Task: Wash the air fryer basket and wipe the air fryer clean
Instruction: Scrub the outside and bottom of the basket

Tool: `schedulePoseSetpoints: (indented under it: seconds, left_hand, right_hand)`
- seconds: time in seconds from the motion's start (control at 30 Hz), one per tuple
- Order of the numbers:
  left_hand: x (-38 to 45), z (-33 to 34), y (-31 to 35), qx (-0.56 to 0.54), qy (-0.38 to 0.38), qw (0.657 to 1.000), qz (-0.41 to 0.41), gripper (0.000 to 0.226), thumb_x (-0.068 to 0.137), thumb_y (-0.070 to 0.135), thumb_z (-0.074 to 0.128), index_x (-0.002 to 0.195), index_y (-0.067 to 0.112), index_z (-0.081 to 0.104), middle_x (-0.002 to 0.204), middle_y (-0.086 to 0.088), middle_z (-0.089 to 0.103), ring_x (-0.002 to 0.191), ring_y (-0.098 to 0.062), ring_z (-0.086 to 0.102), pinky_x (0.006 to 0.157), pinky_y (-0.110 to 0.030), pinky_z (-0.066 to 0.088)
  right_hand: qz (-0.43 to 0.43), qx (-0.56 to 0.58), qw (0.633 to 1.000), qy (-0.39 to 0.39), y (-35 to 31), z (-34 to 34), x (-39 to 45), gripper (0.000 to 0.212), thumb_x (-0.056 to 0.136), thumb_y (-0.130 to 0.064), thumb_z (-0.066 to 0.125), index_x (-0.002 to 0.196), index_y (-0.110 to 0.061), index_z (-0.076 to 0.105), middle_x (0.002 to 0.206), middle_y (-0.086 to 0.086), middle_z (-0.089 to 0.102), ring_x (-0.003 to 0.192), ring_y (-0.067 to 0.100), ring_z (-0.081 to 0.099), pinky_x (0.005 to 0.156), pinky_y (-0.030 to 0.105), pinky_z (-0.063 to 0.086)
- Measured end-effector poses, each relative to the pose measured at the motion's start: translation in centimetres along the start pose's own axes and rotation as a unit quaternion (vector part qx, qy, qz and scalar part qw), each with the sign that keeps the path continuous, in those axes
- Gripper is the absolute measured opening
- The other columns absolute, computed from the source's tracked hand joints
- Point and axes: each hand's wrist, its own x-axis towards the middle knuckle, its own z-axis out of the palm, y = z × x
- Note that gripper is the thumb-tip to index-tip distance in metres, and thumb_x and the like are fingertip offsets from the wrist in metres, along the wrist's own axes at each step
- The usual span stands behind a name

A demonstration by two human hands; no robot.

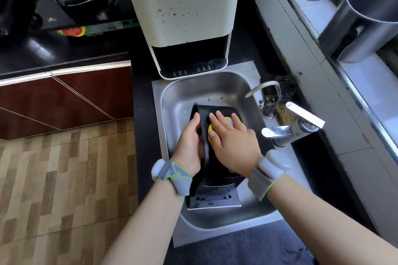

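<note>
The basket point(213, 170) stands tilted in the sink point(178, 97). The left hand point(189, 146) grips its left wall, fingers curled over the rim. The right hand point(232, 137), fingers straight, presses a yellow sponge point(210, 128) against the basket's inside. The air fryer point(183, 21) stands on the table behind the sink.

i have one view only, a wide-angle camera worn on the person's head, tipped steeply down and forward. it looks almost straight down over the sink point(243, 92), which sits near the middle of the picture, close enough that both forearms run in from the bottom edge. the left hand point(189, 142) and right hand point(232, 142) meet near the centre. straight lines bow toward the edges: the air fryer point(181, 17) leans away at the top, the floor point(64, 178) spreads out on the left, and the window ledge point(323, 17) slants down the right side.
</note>
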Motion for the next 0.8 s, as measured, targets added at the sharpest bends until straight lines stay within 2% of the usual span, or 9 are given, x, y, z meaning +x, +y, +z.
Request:
schedulePoseSetpoints:
  seconds: [0.1, 0.2, 0.27, 0.37, 0.43, 0.5, 0.6, 0.67, 0.8]
  left_hand:
    - [0.2, -0.6, -0.1, 0.057, 0.074, 0.996, 0.01, 0.062, 0.094, 0.06, 0.03, 0.086, 0.02, 0.077, 0.098, -0.002, 0.074, 0.093, -0.011, 0.07, 0.075, -0.023, 0.056]
    - [0.4, -0.7, -1.5, 0.096, 0.148, 0.984, 0.023, 0.048, 0.093, 0.058, 0.036, 0.099, 0.025, 0.069, 0.117, -0.006, 0.068, 0.108, -0.017, 0.063, 0.099, -0.035, 0.048]
    - [0.4, -0.5, -2.8, 0.117, 0.193, 0.973, 0.041, 0.052, 0.092, 0.058, 0.038, 0.12, 0.021, 0.061, 0.122, -0.007, 0.064, 0.112, -0.021, 0.06, 0.102, -0.041, 0.044]
    - [0.3, -0.6, -2.9, 0.222, 0.261, 0.932, 0.119, 0.057, 0.091, 0.061, 0.036, 0.124, 0.021, 0.059, 0.105, 0.012, 0.066, 0.1, -0.007, 0.06, 0.086, -0.026, 0.046]
    - [0.2, -1.2, -2.4, 0.25, 0.266, 0.92, 0.144, 0.047, 0.093, 0.059, 0.036, 0.1, 0.024, 0.068, 0.073, 0.025, 0.067, 0.074, 0.011, 0.058, 0.066, -0.016, 0.044]
    - [0.2, -1.7, -2.4, 0.263, 0.259, 0.918, 0.149, 0.042, 0.093, 0.056, 0.039, 0.08, 0.025, 0.064, 0.064, 0.022, 0.063, 0.064, 0.014, 0.054, 0.059, -0.01, 0.042]
    - [-0.1, -1.3, -2.5, 0.282, 0.274, 0.902, 0.177, 0.04, 0.091, 0.055, 0.044, 0.066, 0.026, 0.055, 0.06, 0.019, 0.049, 0.046, 0.014, 0.049, 0.044, -0.002, 0.037]
    - [-0.2, -1.2, -2.4, 0.287, 0.274, 0.901, 0.175, 0.041, 0.091, 0.056, 0.044, 0.064, 0.028, 0.055, 0.059, 0.018, 0.047, 0.047, 0.009, 0.05, 0.047, -0.005, 0.039]
    - [-0.4, -1.7, -2.3, 0.284, 0.24, 0.913, 0.167, 0.043, 0.092, 0.058, 0.037, 0.078, 0.028, 0.063, 0.077, 0.021, 0.063, 0.075, 0.008, 0.057, 0.068, -0.017, 0.047]
  right_hand:
    - [-0.07, -0.04, 0.996, 0.048, -1.5, 1.0, -1.7, 0.054, 0.096, -0.041, 0.019, 0.15, -0.032, 0.018, 0.157, -0.012, 0.017, 0.147, 0.027, 0.009, 0.11, 0.055, 0.018]
    - [-0.1, -0.043, 0.991, 0.081, -1.3, 0.9, 0.2, 0.053, 0.098, -0.039, 0.024, 0.15, -0.029, 0.019, 0.157, -0.01, 0.019, 0.146, 0.027, 0.01, 0.113, 0.056, 0.008]
    - [-0.045, -0.021, 0.996, 0.08, -0.3, 0.1, 3.0, 0.053, 0.1, -0.038, 0.025, 0.151, -0.029, 0.012, 0.158, -0.009, 0.013, 0.147, 0.024, 0.007, 0.116, 0.05, 0.008]
    - [0.027, 0.028, 0.994, 0.1, -0.2, 0.0, 3.1, 0.053, 0.099, -0.037, 0.023, 0.151, -0.024, 0.019, 0.157, -0.004, 0.021, 0.143, 0.03, 0.02, 0.115, 0.044, 0.02]
    - [-0.039, 0.004, 0.994, 0.107, -1.4, 1.1, 0.2, 0.055, 0.094, -0.037, 0.026, 0.145, -0.018, 0.037, 0.15, 0.001, 0.037, 0.138, 0.039, 0.03, 0.112, 0.046, 0.028]
    - [-0.073, 0.006, 0.993, 0.094, -0.9, 1.4, -0.5, 0.055, 0.095, -0.037, 0.025, 0.147, -0.018, 0.032, 0.153, 0.002, 0.032, 0.141, 0.036, 0.026, 0.114, 0.046, 0.027]
    - [0.071, 0.181, 0.979, 0.062, 0.7, -0.1, 2.4, 0.053, 0.101, -0.035, 0.023, 0.151, -0.024, 0.01, 0.157, 0.004, 0.017, 0.139, 0.029, 0.029, 0.109, 0.04, 0.03]
    - [0.092, 0.178, 0.976, 0.081, -0.2, -0.3, 1.7, 0.054, 0.1, -0.034, 0.026, 0.151, -0.022, 0.014, 0.155, 0.01, 0.021, 0.136, 0.032, 0.033, 0.105, 0.04, 0.032]
    - [-0.089, 0.003, 0.98, 0.176, -1.5, 1.0, -1.1, 0.052, 0.092, -0.034, 0.032, 0.138, -0.016, 0.049, 0.144, 0.01, 0.045, 0.135, 0.039, 0.035, 0.111, 0.046, 0.03]
